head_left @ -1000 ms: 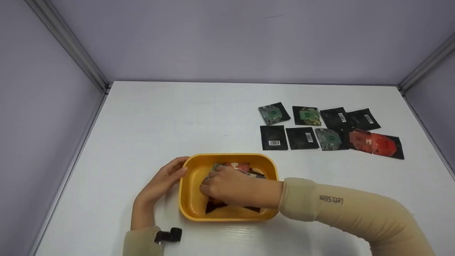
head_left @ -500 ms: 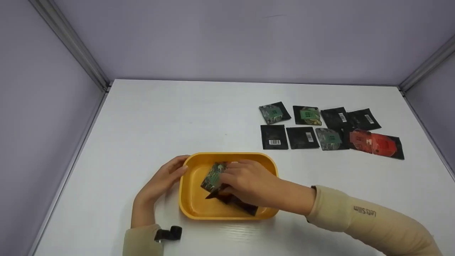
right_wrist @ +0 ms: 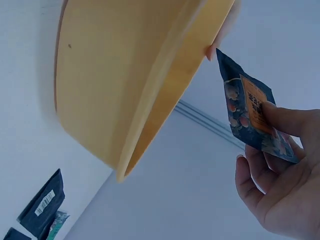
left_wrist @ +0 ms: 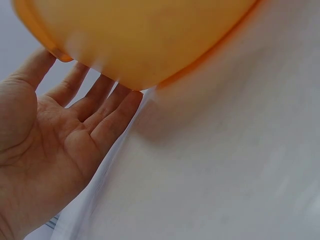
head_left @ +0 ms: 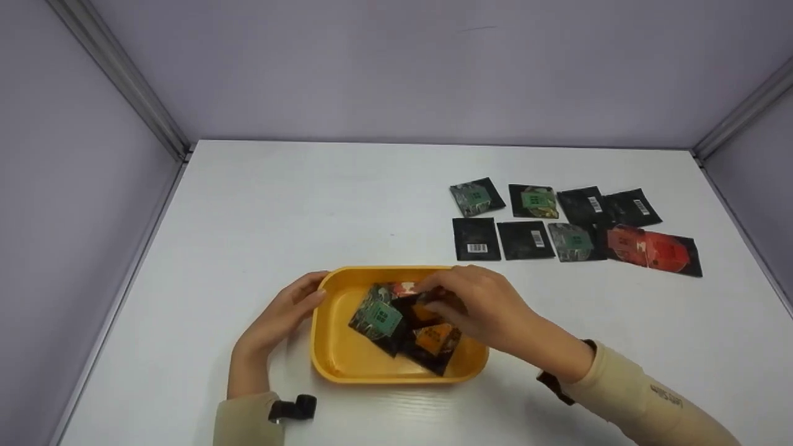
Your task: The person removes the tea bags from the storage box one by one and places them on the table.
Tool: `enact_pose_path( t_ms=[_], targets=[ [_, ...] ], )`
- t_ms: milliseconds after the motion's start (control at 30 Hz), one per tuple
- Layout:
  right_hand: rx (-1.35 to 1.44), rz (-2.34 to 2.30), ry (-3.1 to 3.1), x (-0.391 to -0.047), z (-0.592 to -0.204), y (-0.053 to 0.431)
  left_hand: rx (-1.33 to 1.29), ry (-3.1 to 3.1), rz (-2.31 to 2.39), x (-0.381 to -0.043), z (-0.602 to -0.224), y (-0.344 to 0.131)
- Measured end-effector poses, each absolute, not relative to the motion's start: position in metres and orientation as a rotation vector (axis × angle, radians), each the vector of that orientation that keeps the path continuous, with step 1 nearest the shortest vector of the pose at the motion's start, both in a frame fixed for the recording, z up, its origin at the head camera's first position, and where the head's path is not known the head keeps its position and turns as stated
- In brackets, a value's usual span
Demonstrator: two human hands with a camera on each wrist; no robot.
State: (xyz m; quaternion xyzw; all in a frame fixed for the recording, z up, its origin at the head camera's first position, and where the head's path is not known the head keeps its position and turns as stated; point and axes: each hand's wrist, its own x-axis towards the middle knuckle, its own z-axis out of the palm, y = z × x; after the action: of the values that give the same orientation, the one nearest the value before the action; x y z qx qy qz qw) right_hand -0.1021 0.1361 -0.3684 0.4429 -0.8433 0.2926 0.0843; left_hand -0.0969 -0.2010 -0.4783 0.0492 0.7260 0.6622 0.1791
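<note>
Above the yellow plastic bin (head_left: 328, 365), my right hand (head_left: 495, 306) pinches a dark sachet (right_wrist: 247, 107) with an orange label and flower print between thumb and fingers. Part of that sachet is hidden behind the hand in the head view. Inside the bin lie a green-labelled sachet (head_left: 379, 319), an orange-labelled sachet (head_left: 435, 337) and a partly covered red one (head_left: 404, 288). My left hand (head_left: 276, 325) rests against the bin's left end. Its fingers (left_wrist: 117, 120) stretch out to the bin's outer wall (left_wrist: 140, 40), and the thumb is at the rim.
On the white table (head_left: 279, 204), several flat sachets lie in two rough rows at the back right, among them a barcode-side-up sachet (head_left: 476, 238) and a red sachet (head_left: 672, 253). Purple-grey panels (head_left: 396, 74) with metal corner strips enclose the table.
My right hand has moved up and right from deep in the bin, now pinching the orange-labelled sachet. More sachets in the bin are uncovered. The left hand stays in place.
</note>
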Motion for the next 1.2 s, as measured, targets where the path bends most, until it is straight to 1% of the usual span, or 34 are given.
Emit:
enact_pose_path(
  t_ms=[233,467,700,967,1200],
  targets=[
    [1.075,0.997,-2.623,-0.107,-0.372,0.161,0.12,2.061,1.858,-0.097,-0.478,-0.2],
    [0.885,1.124,-2.625,-0.114,-0.374,0.183,0.129,2.036,1.883,-0.097,-0.478,-0.201],
    [0.687,1.137,-2.632,-0.126,-0.379,0.205,0.121,2.059,1.862,-0.097,-0.48,-0.2],
    [0.557,1.115,-2.674,-0.14,-0.39,0.224,0.087,2.07,1.858,-0.097,-0.48,-0.2],
    [0.513,1.079,-2.846,-0.152,-0.407,0.225,0.101,2.065,1.861,-0.097,-0.48,-0.2]
  ],
)
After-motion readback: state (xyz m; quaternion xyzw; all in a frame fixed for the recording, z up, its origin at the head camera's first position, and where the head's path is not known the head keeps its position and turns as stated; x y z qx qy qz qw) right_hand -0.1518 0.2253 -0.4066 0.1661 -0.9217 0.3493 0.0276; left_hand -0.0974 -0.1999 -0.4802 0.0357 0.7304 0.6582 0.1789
